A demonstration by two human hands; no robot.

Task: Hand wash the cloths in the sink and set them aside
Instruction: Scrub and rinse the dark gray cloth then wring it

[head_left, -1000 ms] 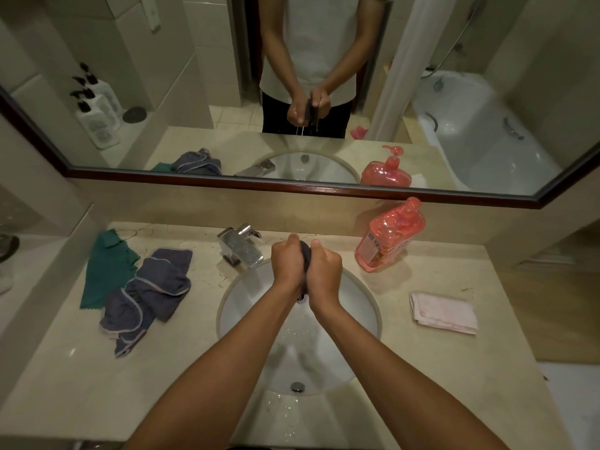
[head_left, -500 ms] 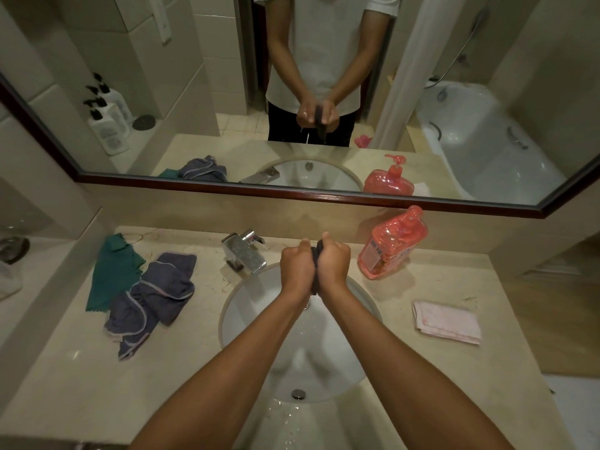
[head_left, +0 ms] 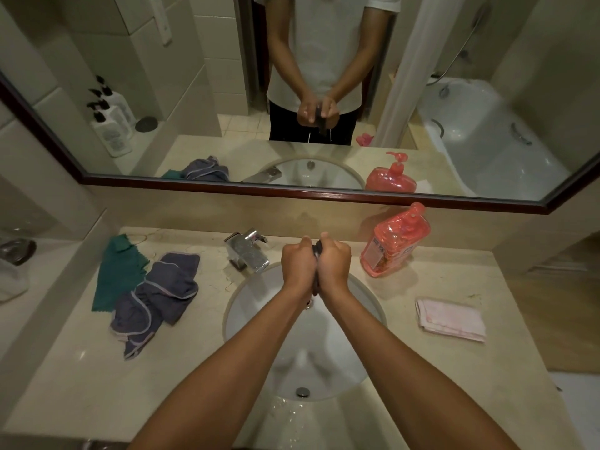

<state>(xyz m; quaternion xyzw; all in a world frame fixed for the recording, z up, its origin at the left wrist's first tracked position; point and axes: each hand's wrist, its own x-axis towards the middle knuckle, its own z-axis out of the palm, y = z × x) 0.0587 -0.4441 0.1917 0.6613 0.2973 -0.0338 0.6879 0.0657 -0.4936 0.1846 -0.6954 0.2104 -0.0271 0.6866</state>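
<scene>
Both hands are held up over the white sink [head_left: 246,306]. The left hand [head_left: 297,264] and the right hand [head_left: 334,266] are pressed close side by side, and both have their fingers curled tight around a small dark cloth [head_left: 316,250]. Only a thin strip of the dark cloth shows between the two fists, with a bit poking out on top and a bit at the bottom. A little water drips from it into the sink. The round drain [head_left: 303,392] sits low in the bowl, and the stone at the near edge of the sink is wet. A shiny metal faucet [head_left: 246,251] stands at the back left of the sink. On the tan counter [head_left: 81,368] to the left lies a crumpled purple-gray cloth [head_left: 159,297] with pale edges, and it partly covers a flat green cloth [head_left: 118,271]. To the right of the sink is a folded pink cloth [head_left: 451,318], lying flat and well apart from the bowl. Behind it, near the wall, stands a pink pump bottle [head_left: 394,243] with a label on its side, but the writing is too small and blurry to read. The big mirror [head_left: 487,131] shows the person's hands squeezing the cloth, and also a white bathtub [head_left: 480,138] and white pump bottles [head_left: 110,125] with black tops.
</scene>
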